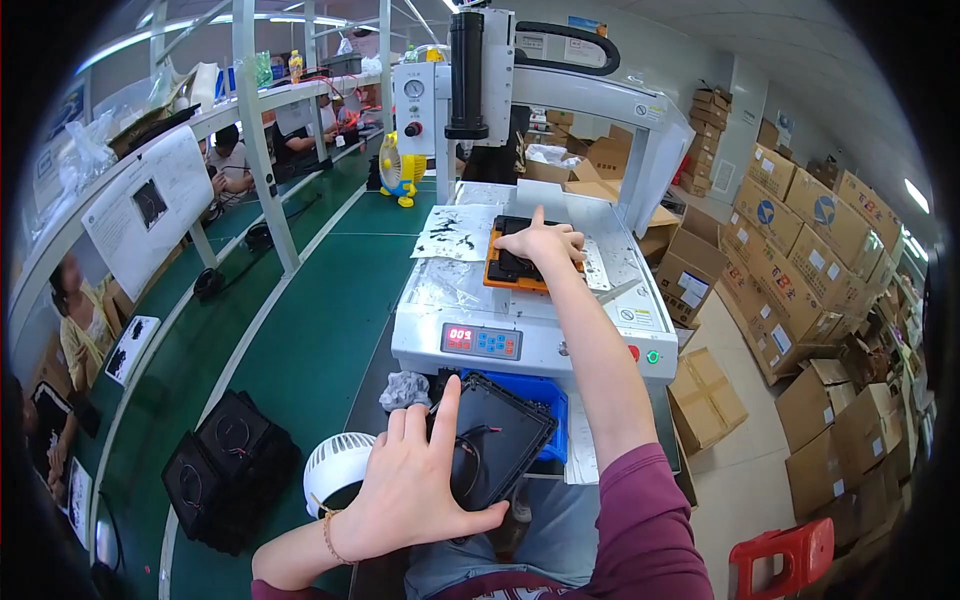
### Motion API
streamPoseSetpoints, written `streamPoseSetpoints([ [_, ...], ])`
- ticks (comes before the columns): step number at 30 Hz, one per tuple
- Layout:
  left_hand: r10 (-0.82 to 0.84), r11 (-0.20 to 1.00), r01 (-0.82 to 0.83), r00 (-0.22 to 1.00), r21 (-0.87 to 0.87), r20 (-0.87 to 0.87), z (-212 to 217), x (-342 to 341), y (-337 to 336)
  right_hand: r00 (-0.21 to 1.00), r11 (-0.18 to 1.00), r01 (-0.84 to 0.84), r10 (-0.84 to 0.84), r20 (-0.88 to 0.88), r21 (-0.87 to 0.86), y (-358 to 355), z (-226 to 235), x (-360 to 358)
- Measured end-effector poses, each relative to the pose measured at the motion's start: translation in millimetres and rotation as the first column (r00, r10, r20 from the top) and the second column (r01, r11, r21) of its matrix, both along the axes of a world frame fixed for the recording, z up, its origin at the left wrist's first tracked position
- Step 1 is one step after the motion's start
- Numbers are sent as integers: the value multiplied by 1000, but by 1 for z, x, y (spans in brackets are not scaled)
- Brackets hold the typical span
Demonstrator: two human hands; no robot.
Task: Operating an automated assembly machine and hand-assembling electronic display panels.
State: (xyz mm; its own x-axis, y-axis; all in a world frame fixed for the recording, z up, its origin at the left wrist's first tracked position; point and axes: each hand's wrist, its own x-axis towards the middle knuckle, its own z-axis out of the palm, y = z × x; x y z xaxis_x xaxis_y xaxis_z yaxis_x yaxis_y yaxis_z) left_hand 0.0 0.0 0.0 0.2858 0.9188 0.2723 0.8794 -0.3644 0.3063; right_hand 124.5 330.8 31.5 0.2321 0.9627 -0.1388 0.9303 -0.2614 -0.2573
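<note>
My right hand reaches onto the bed of a white benchtop machine. Its thumb and fingers span a black plastic housing sitting in an orange fixture, with the index finger stretched forward. Nearer to me, my left hand is spread wide, thumb and index far apart, at the left side of a black plastic cover. A thin wire with a red tip lies across that cover. It tilts over a blue bin; whether the left palm touches it is hidden.
A white fan stands by my left wrist, with black housings stacked on the green bench beyond. Black-smeared paper lies left of the fixture. Overhead hangs a black cylinder. Cartons and a red stool are at right.
</note>
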Motion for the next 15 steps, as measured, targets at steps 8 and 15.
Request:
streamPoseSetpoints([
  [8,-5,998,1,998,63,68,-14,8,-6,950,796,-54,228,-215,603,-57,-8,62],
  [15,-35,999,38,996,-31,85,-26,33,-10,943,457,-159,332,-2,875,-158,-106,180],
])
